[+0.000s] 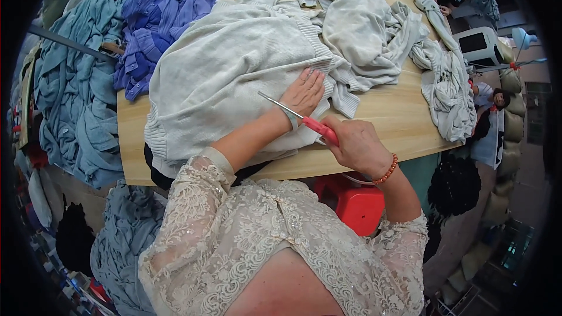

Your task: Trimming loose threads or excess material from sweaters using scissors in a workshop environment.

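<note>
A pale grey-white knitted sweater [234,64] lies spread across the wooden table in front of me. My left hand [305,90] presses flat on it near the ribbed edge, fingers stretched out and holding nothing. Above the sweater's near right side, my right hand [358,145] is closed round the red handle of a pair of scissors [287,109]. Their slim metal blades look closed and point up and left, passing over my left wrist. The handle loops are mostly hidden in my right hand.
More pale sweaters [366,29] lie heaped at the far right of the table [404,114]. Purple garments [167,9] and blue-green ones [79,82] are piled on the left. Below the table's near edge stands a red stool [358,208]. Other people sit at the right.
</note>
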### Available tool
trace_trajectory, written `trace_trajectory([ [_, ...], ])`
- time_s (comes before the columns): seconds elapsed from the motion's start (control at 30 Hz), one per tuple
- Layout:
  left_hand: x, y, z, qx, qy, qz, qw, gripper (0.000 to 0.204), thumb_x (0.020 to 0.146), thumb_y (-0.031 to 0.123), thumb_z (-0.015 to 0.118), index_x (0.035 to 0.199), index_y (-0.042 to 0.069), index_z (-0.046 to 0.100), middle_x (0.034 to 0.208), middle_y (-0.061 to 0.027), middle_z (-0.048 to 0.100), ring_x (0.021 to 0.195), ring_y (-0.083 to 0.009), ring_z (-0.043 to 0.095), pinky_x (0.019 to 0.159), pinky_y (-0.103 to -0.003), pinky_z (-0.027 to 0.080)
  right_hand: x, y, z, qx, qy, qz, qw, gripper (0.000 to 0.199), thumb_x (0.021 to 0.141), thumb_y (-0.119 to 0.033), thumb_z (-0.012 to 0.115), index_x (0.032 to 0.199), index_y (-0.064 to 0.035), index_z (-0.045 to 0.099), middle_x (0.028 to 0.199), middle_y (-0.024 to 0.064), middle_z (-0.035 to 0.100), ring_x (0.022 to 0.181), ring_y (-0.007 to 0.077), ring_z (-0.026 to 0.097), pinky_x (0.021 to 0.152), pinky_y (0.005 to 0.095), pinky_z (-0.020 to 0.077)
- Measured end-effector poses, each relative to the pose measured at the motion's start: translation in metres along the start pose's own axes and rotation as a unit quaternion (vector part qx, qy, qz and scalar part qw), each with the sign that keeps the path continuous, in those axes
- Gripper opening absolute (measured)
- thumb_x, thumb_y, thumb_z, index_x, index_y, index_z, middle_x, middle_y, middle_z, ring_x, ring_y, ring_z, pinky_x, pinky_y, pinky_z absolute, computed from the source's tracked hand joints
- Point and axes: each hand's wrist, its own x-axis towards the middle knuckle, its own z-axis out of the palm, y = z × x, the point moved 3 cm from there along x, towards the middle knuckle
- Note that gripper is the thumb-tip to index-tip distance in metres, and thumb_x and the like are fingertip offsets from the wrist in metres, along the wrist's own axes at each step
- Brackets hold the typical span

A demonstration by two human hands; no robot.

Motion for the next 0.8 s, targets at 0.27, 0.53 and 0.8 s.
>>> trace_trajectory([
  [0.27, -0.075, -0.018, -0.067, -0.078, 0.049, -0.112, 0.989, 0.072, 0.076, 0.037, 0.068, 0.135, 0.001, 0.048, 0.146, -0.0187, 0.041, 0.140, -0.0310, 0.033, 0.118, -0.047, 0.017, 0.014, -0.025, -0.004, 0.007, -0.036, -0.051, 0.998, 0.021, 0.086, -0.018, 0.064, 0.100, -0.0069, 0.053, 0.066, 0.0160, 0.062, 0.066, 0.0369, 0.062, 0.060, 0.0470, 0.0457],
  [0.53, -0.219, -0.082, -0.122, -0.070, 0.050, -0.263, 0.961, 0.077, 0.084, 0.046, 0.066, 0.142, 0.001, 0.042, 0.149, -0.0165, 0.040, 0.140, -0.0297, 0.035, 0.116, -0.045, 0.022, 0.028, -0.066, 0.004, -0.018, -0.066, -0.041, 0.997, 0.022, 0.086, -0.020, 0.064, 0.100, -0.0072, 0.053, 0.067, 0.0164, 0.062, 0.066, 0.0380, 0.063, 0.061, 0.0478, 0.0463],
  [0.8, -0.321, -0.137, -0.120, -0.124, 0.044, -0.289, 0.948, 0.062, 0.089, 0.041, 0.063, 0.136, 0.004, 0.050, 0.142, -0.0149, 0.049, 0.135, -0.0323, 0.042, 0.111, -0.048, 0.029, 0.081, -0.155, 0.056, -0.033, -0.107, -0.117, 0.987, 0.020, 0.087, -0.019, 0.062, 0.101, -0.0074, 0.053, 0.064, 0.0140, 0.062, 0.060, 0.0360, 0.062, 0.057, 0.0473, 0.0457],
])
